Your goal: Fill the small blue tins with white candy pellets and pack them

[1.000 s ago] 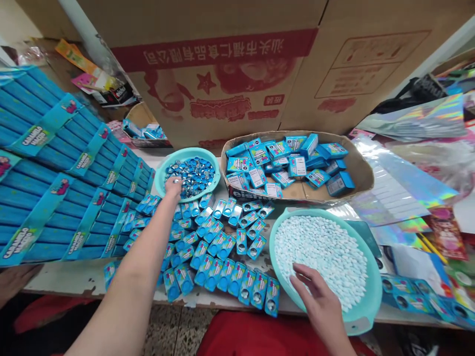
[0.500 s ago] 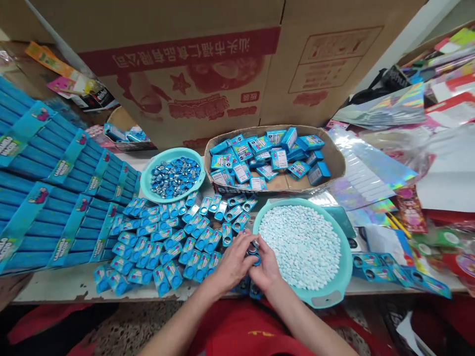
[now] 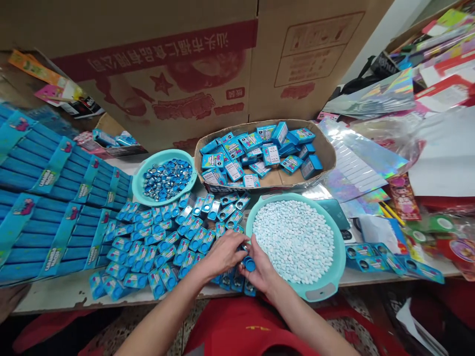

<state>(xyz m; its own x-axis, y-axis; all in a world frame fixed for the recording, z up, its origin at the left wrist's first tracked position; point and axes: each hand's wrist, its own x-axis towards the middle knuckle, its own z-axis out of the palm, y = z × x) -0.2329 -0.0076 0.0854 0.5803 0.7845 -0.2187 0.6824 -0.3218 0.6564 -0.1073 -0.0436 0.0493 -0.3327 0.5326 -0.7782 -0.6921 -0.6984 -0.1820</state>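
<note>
Red clothing (image 3: 226, 324): lower edge of view, cut off by the frame.
Right hand (image 3: 262, 271): fingers curled in a narrow, cupped hold around metal caps; a blue cap (image 3: 249, 263) shows face-out, the count of the others cannot be read.
Left hand (image 3: 227, 251): bent over the right, fingertips meeting at the caps; cannot tell whether it pinches one.
Blue cases (image 3: 135, 280): spread in rows across the table (image 3: 74, 291), left of and beneath the hands; those directly under the hands are partly hidden.
Pellet basin (image 3: 339, 252): turquoise, just right of the right hand, filled with pale pellets (image 3: 293, 237); individual pellets blur together.
Cap basin (image 3: 138, 183): smaller, beyond the cases, holding blue and silver loose caps (image 3: 168, 178).
Blue stack (image 3: 50, 264): banded, along the left side, cut off by the frame edge.
Cardboard tray (image 3: 327, 153): behind the pellet basin, with jumbled blue boxes (image 3: 271, 155); lower ones are covered.
Carton (image 3: 270, 59): at the back, red print upside down, top out of frame.
</note>
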